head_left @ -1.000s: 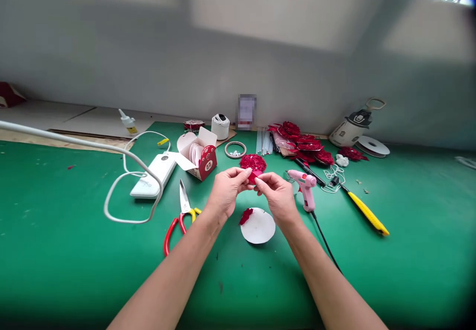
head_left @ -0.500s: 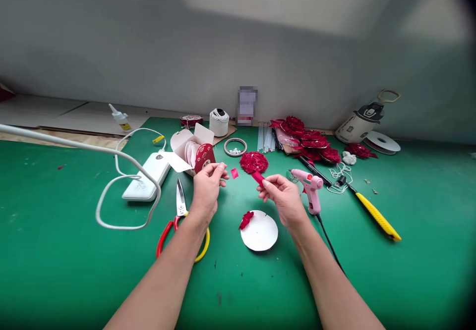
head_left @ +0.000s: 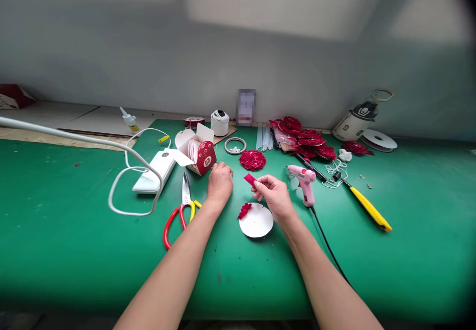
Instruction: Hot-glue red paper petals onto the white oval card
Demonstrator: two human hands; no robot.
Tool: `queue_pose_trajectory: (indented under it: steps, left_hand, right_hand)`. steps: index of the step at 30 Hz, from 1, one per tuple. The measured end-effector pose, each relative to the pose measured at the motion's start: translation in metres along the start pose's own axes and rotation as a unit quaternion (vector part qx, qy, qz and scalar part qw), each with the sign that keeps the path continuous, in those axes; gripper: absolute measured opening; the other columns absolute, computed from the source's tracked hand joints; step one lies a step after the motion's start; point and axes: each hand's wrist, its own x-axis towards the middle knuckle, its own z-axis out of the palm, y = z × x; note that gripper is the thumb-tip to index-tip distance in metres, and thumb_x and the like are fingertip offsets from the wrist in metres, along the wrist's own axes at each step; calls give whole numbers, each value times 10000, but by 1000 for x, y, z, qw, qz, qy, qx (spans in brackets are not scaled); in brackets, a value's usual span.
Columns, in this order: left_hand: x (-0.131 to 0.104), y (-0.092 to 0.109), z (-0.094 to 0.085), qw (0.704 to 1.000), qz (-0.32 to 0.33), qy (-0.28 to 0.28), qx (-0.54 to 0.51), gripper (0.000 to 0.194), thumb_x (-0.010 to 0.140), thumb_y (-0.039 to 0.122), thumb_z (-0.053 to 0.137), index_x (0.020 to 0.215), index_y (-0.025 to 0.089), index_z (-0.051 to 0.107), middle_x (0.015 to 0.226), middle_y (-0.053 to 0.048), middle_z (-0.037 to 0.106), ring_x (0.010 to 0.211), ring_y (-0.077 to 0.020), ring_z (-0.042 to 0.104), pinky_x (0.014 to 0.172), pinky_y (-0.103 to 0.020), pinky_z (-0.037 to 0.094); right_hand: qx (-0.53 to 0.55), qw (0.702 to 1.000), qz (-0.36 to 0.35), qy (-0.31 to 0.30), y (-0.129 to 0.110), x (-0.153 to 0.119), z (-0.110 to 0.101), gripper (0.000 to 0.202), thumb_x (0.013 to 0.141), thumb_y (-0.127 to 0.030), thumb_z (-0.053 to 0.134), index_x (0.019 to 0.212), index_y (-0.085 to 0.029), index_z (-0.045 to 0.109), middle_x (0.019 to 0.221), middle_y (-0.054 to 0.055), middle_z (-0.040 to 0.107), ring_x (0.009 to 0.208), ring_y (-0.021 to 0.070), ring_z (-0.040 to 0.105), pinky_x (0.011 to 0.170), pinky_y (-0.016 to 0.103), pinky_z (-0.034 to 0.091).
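Observation:
My right hand [head_left: 273, 196] pinches a short strip of red ribbon [head_left: 249, 179] between thumb and fingers, its free end pointing left. My left hand [head_left: 220, 185] is closed and low over the green table, beside the red-and-white box; whatever its fingers hold is hidden. Below and between the hands lies a white disc [head_left: 256, 222] with a cluster of red ribbon petals [head_left: 244, 211] at its upper left edge. Beyond the hands sits a round red ribbon flower [head_left: 253, 160]. Scissors [head_left: 186, 196] with red and yellow handles lie left of my left hand.
To the right are a pink glue gun [head_left: 303, 179] with its cord and a yellow utility knife [head_left: 370, 208]. On the left, a white power bank [head_left: 154, 174] and a looping white cable [head_left: 122, 213]. Behind stand an open box [head_left: 204, 159], cord spool [head_left: 219, 123] and several red flowers [head_left: 310, 139].
My left hand has come down towards the table and closed; the small red ribbon piece beside it no longer shows. My right hand, still holding the strip, has shifted slightly left.

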Motion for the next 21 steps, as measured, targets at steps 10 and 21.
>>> queue_pose_trajectory:
  steps: [10, 21]
  left_hand:
    - [-14, 22, -18, 956, -95, -118, -251, 218, 768, 363, 608, 773, 186, 480, 653, -26, 631, 486, -101, 499, 431, -206, 323]
    - [-34, 40, -23, 880, -190, -246, -359, 216, 816, 376, 568, 811, 160, 557, 543, 91, 273, 456, -57, 231, 433, -194, 122]
  right_hand:
    - [-19, 996, -7, -90, -12, -2, -12, 277, 712, -412, 750, 750, -169, 622, 644, 13, 673, 534, 122, 592, 514, 247, 447]
    - [-117, 985, -51, -116, -15, 1, -20, 170, 781, -335, 701, 763, -181, 630, 678, -5, 649, 579, 119, 580, 585, 260, 477]
